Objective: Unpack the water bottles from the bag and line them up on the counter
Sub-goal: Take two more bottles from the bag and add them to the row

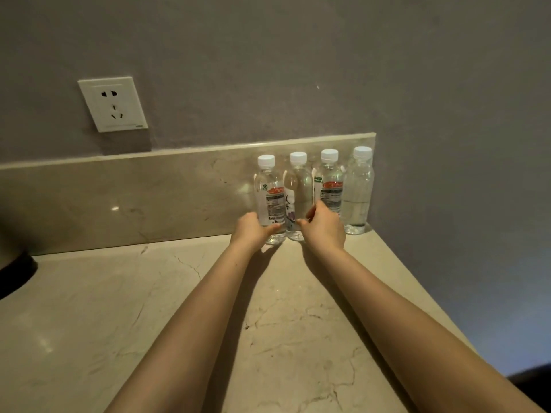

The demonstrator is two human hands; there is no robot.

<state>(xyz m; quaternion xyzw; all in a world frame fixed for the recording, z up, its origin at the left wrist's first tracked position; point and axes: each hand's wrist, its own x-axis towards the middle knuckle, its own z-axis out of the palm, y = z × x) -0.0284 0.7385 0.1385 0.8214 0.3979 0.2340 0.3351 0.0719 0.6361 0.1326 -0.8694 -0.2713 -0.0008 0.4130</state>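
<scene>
Now four water bottles upright in row on counter, against backsplash, at right end; left hand grips leftmost bottle low down, thumb across front, fingers curled behind; right hand pinches second bottle near base, fingers curled, hiding third bottle's foot; fourth bottle untouched.

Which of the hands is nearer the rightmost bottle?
Right. The right hand is low in front of the third bottle, just left of the rightmost bottle; the left hand holds the leftmost bottle.
</scene>
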